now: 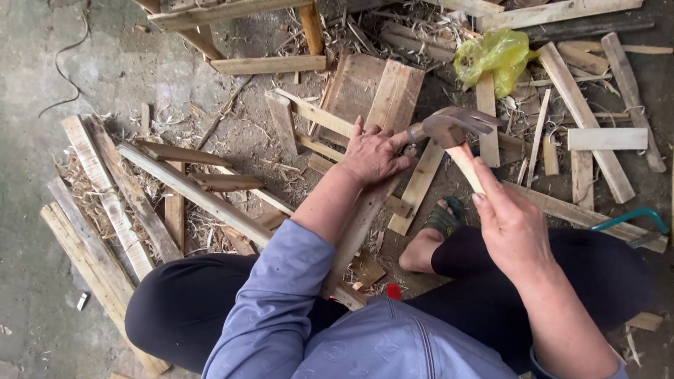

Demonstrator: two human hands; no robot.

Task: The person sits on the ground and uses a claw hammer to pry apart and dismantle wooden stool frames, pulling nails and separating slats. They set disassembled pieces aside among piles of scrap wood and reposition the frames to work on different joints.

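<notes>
My right hand [516,231] grips the pale wooden handle of a steel claw hammer [453,133], its head just above the long weathered wooden slat [365,217] that my left hand [372,154] pins flat with spread fingers. I judge short, square taps best, fingers kept off the strike point. Around me lie scrap boards [98,203] and shavings on a dusty concrete floor [42,70], near a yellow plastic bag [495,56].

Bare grey concrete floor [42,63], dusty, strewn with wood shavings [210,126] and scrap timber offcuts [597,119]; thin dark cord [67,49] trailing top left; flat daylight, soft shadows.
</notes>
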